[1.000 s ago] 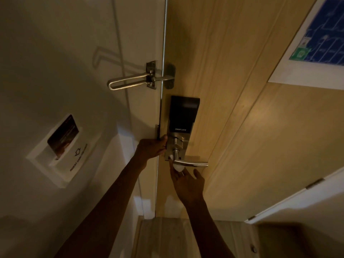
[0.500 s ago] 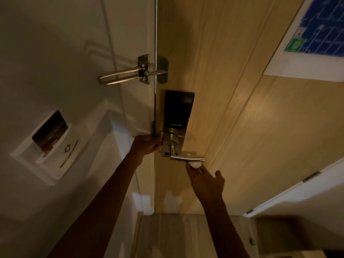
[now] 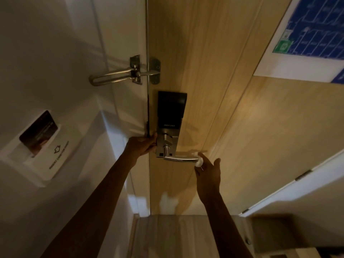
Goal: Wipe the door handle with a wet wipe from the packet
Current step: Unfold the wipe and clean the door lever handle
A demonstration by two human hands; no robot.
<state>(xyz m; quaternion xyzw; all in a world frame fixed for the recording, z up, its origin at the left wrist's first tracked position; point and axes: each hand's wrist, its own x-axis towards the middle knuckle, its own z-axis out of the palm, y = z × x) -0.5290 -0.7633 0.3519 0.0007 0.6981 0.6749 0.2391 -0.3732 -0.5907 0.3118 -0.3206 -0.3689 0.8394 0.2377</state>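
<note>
Head view, looking down the wooden door (image 3: 214, 62) — right hand (image 3: 208, 174) presses a balled white wet wipe (image 3: 199, 162) against the free tip of the metal door handle (image 3: 181, 158), fingers closed around the wipe, thumb splayed out. Left hand (image 3: 141, 146) grips the door's edge beside the lock plate (image 3: 167, 144), fingers curled around it. Swing-bar latch (image 3: 121, 75) sits above.

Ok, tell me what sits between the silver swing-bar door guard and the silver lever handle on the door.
In the head view, the black smart lock panel sits between the silver swing-bar door guard above and the silver lever handle below.
</note>
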